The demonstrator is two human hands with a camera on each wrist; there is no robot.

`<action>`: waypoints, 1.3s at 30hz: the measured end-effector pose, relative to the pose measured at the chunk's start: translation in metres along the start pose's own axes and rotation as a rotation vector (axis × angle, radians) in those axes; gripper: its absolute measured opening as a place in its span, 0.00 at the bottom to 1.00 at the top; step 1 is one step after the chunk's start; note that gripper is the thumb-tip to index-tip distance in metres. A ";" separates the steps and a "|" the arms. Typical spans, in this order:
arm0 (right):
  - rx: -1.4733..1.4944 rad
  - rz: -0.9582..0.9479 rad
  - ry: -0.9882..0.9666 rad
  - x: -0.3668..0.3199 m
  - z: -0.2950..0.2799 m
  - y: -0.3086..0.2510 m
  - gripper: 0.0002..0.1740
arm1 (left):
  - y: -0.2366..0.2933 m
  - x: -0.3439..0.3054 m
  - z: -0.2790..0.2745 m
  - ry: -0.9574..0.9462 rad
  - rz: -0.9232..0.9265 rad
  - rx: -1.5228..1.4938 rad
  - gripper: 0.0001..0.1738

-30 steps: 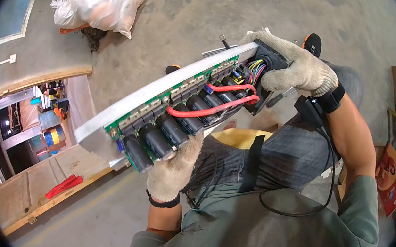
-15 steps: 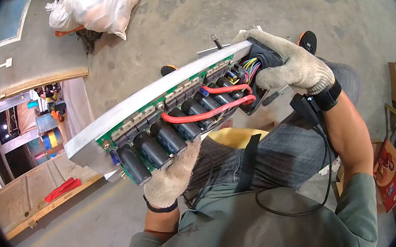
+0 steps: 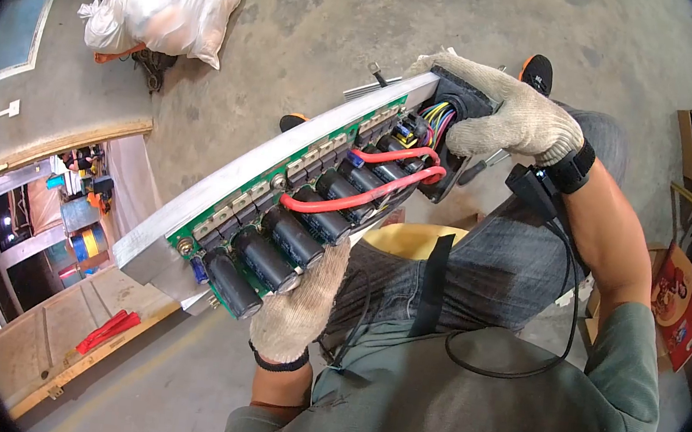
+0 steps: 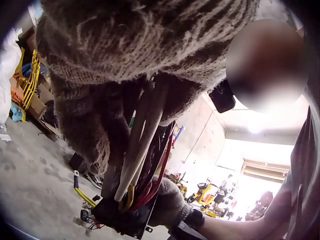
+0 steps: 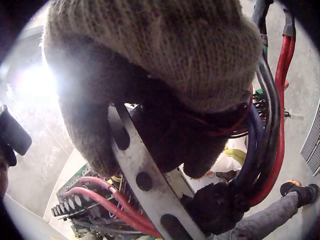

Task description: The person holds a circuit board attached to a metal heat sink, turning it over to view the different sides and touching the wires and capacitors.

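A long controller unit with a silver metal edge point(image 3: 284, 158), a green board and a row of black capacitors point(image 3: 264, 260) lies tilted between two gloved hands. My left hand point(image 3: 299, 305) grips it from below, its fingers hidden under the capacitors. At the upper end my right hand point(image 3: 519, 120) is curled round the black end part, thumb near the coloured wires point(image 3: 438, 117). Two red cables point(image 3: 365, 199) loop over the board. The right wrist view shows a slotted metal bracket point(image 5: 145, 175) beside the glove, with thick red and black cables.
White bags point(image 3: 173, 9) lie on the floor at the upper left. A wooden bench point(image 3: 86, 327) at lower left bears red gloves point(image 3: 109, 331). Boxes and a red printed package point(image 3: 682, 304) stand at right. A yellow surface point(image 3: 411, 240) shows between the legs.
Over the last second the unit and both hands have shifted slightly left in the head view, most of it in the first half. Both grips look the same.
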State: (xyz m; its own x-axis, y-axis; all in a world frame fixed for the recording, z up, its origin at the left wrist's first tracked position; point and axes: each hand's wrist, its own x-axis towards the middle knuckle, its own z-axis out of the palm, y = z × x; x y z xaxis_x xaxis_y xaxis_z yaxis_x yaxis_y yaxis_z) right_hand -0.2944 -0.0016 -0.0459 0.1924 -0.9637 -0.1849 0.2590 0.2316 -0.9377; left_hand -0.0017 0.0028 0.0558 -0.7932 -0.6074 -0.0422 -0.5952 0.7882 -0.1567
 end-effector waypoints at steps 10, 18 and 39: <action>0.007 0.038 0.000 -0.002 0.002 -0.005 0.44 | 0.002 -0.002 0.001 0.197 -0.358 -0.784 0.13; 0.036 0.088 0.030 0.000 0.003 -0.006 0.43 | 0.012 0.005 -0.007 0.196 -0.666 -1.070 0.10; -0.008 0.071 0.017 -0.001 0.000 -0.003 0.48 | 0.006 0.003 -0.002 0.093 -0.780 -1.171 0.17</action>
State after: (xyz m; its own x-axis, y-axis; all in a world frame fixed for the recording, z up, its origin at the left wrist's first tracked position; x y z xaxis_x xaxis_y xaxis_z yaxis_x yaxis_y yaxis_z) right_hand -0.2950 -0.0014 -0.0431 0.1939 -0.9470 -0.2559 0.2376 0.2985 -0.9244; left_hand -0.0083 0.0057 0.0568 -0.1932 -0.9475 -0.2549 -0.6032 -0.0902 0.7924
